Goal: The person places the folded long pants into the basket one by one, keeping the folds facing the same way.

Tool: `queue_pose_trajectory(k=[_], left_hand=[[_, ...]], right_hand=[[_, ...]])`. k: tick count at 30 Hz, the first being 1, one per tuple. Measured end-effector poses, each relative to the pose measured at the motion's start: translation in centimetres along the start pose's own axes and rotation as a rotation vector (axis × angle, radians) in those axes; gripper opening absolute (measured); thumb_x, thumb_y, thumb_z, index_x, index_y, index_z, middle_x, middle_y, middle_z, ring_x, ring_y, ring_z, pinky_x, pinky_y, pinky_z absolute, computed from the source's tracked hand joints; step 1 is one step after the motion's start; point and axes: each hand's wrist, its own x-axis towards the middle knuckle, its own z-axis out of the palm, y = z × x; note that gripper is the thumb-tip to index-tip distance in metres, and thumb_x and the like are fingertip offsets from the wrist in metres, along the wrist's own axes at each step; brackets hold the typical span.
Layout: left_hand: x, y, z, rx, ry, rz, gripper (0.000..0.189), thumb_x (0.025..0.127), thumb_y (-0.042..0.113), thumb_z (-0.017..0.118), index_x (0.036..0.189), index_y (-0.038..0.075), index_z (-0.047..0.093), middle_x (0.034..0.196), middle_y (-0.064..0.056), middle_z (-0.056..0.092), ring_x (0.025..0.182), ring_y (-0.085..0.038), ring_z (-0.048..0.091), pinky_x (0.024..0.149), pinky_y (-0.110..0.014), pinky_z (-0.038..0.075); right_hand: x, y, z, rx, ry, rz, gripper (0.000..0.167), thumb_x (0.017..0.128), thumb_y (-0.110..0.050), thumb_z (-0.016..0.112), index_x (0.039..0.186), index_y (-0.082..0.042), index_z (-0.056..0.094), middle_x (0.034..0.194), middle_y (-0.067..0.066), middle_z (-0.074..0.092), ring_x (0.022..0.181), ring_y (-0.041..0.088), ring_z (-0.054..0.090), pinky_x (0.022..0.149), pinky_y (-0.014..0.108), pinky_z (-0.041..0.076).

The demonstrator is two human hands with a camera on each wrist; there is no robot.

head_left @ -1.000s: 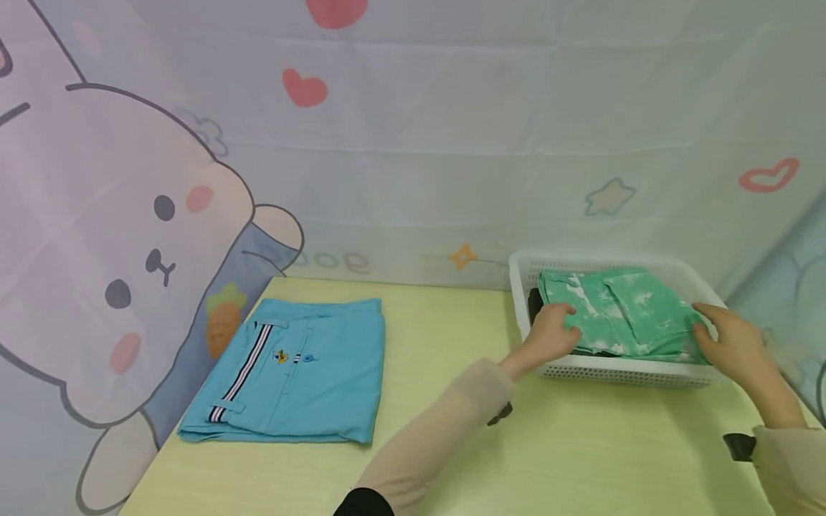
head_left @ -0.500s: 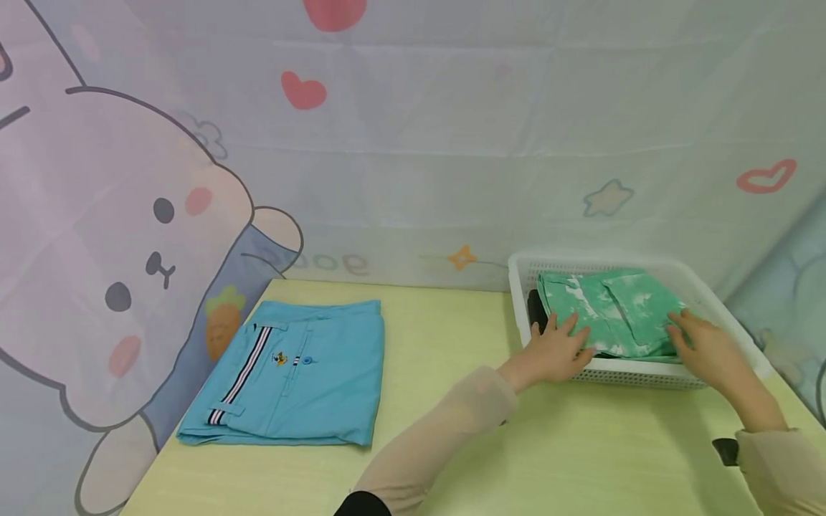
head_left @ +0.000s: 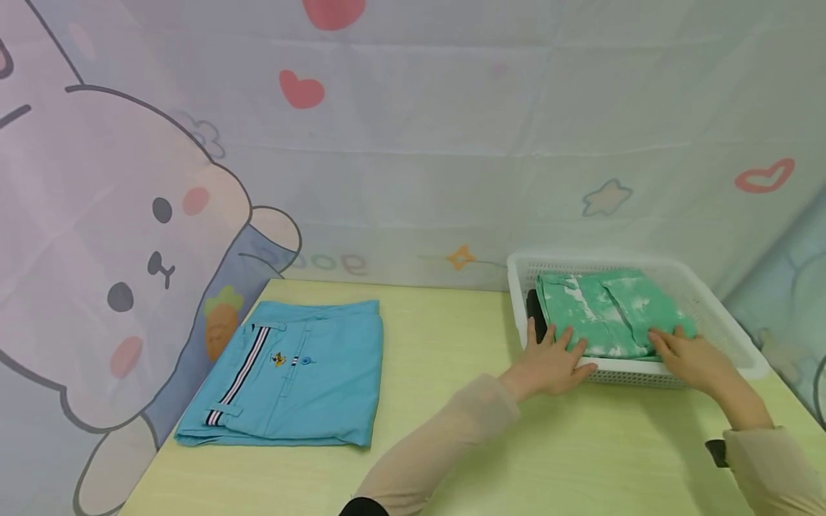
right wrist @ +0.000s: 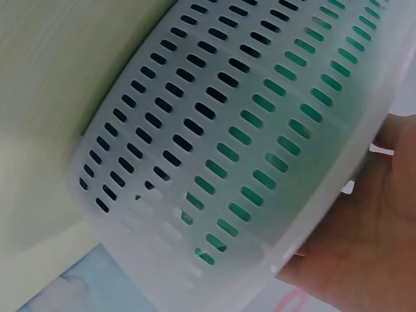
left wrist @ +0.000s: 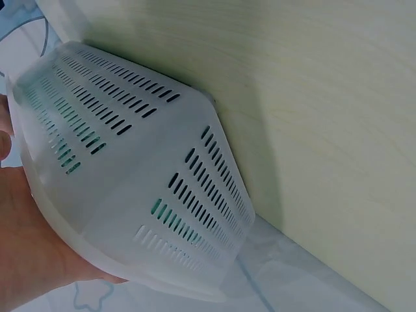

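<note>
A folded green garment with white blotches [head_left: 596,304] lies in a white plastic basket [head_left: 742,337] at the right of the table. My left hand [head_left: 547,365] reaches over the basket's near left corner. Its fingers are spread, their tips at the garment's near left edge. My right hand [head_left: 700,364] lies over the near rim farther right, fingertips resting on the garment's near right part. Both wrist views show the basket's slotted outer wall [left wrist: 110,188], which hides the fingertips; green cloth shows through the slots. A folded black cloth [head_left: 534,315] peeks out at the garment's left.
Folded light-blue trousers [head_left: 335,390] with a striped waistband trim lie flat at the left of the pale yellow table [head_left: 432,344]. A printed cloth backdrop [head_left: 419,129] hangs close behind the table and basket.
My left hand has gone from the garment's left edge to the near left rim, its fingers spreading. The right hand has moved leftward from the garment's right edge onto its near part.
</note>
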Motion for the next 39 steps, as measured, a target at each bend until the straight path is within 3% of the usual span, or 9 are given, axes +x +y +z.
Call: queue_pose_trajectory(k=[7, 20, 39], left_hand=[[0.27, 0.39, 0.21, 0.008, 0.011, -0.008, 0.055, 0.089, 0.06, 0.008, 0.139, 0.04, 0.021, 0.148, 0.011, 0.017, 0.138, -0.018, 0.017, 0.111, -0.05, 0.003], [0.21, 0.29, 0.25, 0.016, 0.036, -0.002, 0.055, 0.09, 0.058, 0.008, 0.138, 0.038, 0.027, 0.148, 0.009, 0.021, 0.137, -0.02, 0.02, 0.111, -0.051, 0.005], [0.11, 0.35, 0.07, -0.004, 0.039, 0.001, 0.053, 0.091, 0.056, 0.011, 0.137, 0.038, 0.029, 0.147, 0.008, 0.025, 0.136, -0.02, 0.024, 0.109, -0.055, 0.004]], right_hand=[[0.42, 0.19, 0.22, -0.042, -0.078, 0.03, 0.073, 0.096, -0.048, 0.01, 0.134, 0.011, 0.026, 0.126, 0.051, 0.015, 0.106, 0.067, 0.025, 0.077, 0.069, 0.031], [0.55, 0.27, 0.83, -0.063, -0.065, 0.022, 0.072, 0.096, -0.048, 0.013, 0.132, 0.011, 0.031, 0.126, 0.05, 0.019, 0.103, 0.066, 0.032, 0.073, 0.067, 0.035], [0.54, 0.09, 0.65, -0.058, -0.062, 0.036, 0.073, 0.095, -0.049, 0.011, 0.132, 0.011, 0.032, 0.127, 0.049, 0.019, 0.106, 0.066, 0.029, 0.075, 0.067, 0.034]])
